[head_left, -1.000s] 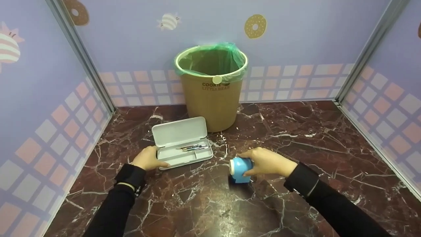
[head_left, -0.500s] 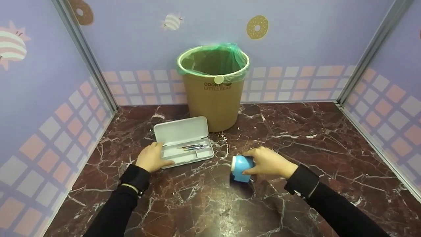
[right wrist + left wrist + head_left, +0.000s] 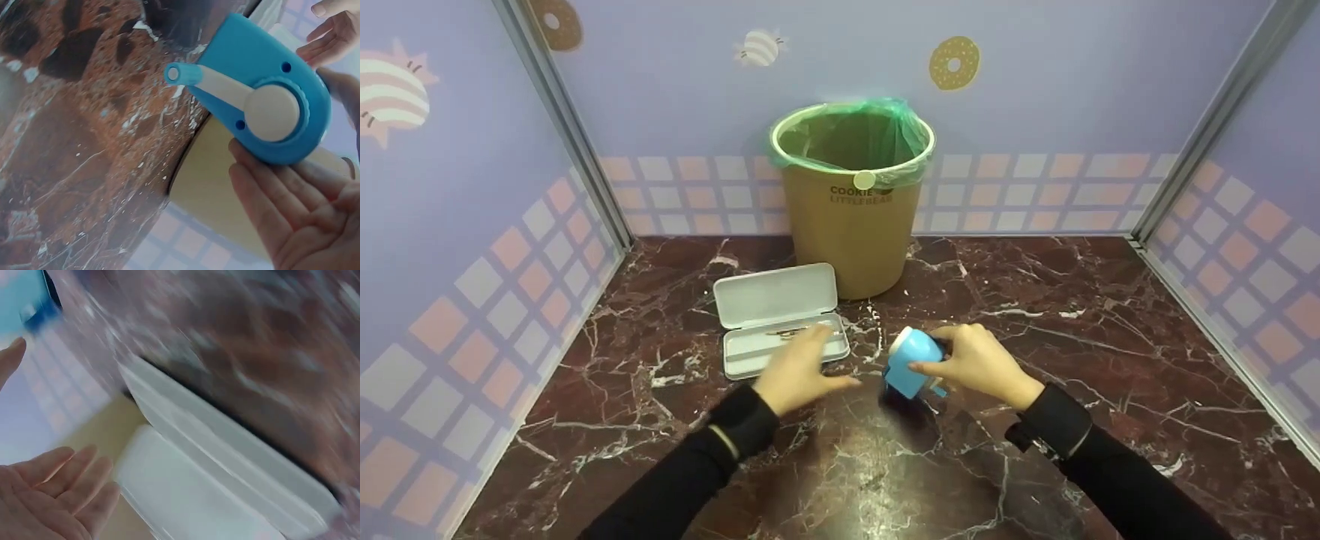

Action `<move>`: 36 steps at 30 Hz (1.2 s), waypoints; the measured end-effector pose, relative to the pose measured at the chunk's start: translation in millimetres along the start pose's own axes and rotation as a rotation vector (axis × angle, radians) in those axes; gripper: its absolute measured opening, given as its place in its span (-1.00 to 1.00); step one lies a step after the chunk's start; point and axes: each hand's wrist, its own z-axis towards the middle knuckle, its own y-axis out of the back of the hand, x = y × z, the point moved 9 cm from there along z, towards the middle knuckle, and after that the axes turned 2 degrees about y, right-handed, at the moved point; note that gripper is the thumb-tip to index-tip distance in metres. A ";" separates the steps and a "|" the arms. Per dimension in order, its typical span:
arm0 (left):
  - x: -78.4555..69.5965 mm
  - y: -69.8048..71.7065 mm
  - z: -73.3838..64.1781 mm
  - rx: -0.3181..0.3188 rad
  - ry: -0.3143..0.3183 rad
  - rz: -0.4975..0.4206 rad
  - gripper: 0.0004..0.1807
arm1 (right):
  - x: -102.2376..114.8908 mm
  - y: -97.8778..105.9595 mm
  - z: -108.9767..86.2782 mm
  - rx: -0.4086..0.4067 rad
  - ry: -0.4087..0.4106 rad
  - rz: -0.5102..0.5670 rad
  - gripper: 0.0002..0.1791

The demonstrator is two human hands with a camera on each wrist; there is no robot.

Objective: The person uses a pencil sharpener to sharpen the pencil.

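My right hand (image 3: pixel 981 367) grips a blue pencil sharpener (image 3: pixel 913 365) and holds it tilted above the table. In the right wrist view the sharpener's white crank (image 3: pixel 228 90) with its blue knob faces the camera. My left hand (image 3: pixel 797 373) hovers with fingers extended and holds nothing, between the sharpener and an open white pencil case (image 3: pixel 744 365). Several pencils (image 3: pixel 789 333) lie in the case, partly hidden behind that hand. Blurred in the left wrist view, the case lid (image 3: pixel 180 489) stands beside the left hand's spread fingers.
Behind the case stands a tan trash bin (image 3: pixel 851 232) lined with a green bag (image 3: pixel 911 124). Patterned purple panels (image 3: pixel 1035 97) enclose the dark red marbled table (image 3: pixel 1080 337) at the back and both sides.
My left hand has left the pencil case's left end and moved right, towards the sharpener. My right hand has lifted and tilted the pencil sharpener, bringing its crank into view.
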 end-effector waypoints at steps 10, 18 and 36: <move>-39.9 -42.1 3.7 -0.056 -0.068 -0.105 0.04 | 3.4 8.3 1.9 -0.101 -0.053 0.052 -0.58; -43.7 -51.4 9.1 -0.156 -0.060 -0.171 -0.09 | 4.4 10.9 1.4 -0.129 -0.065 0.037 -0.57; -41.8 -52.8 15.9 -0.116 -0.063 -0.292 -0.22 | 0.3 13.3 -0.2 -0.091 -0.094 0.064 -0.50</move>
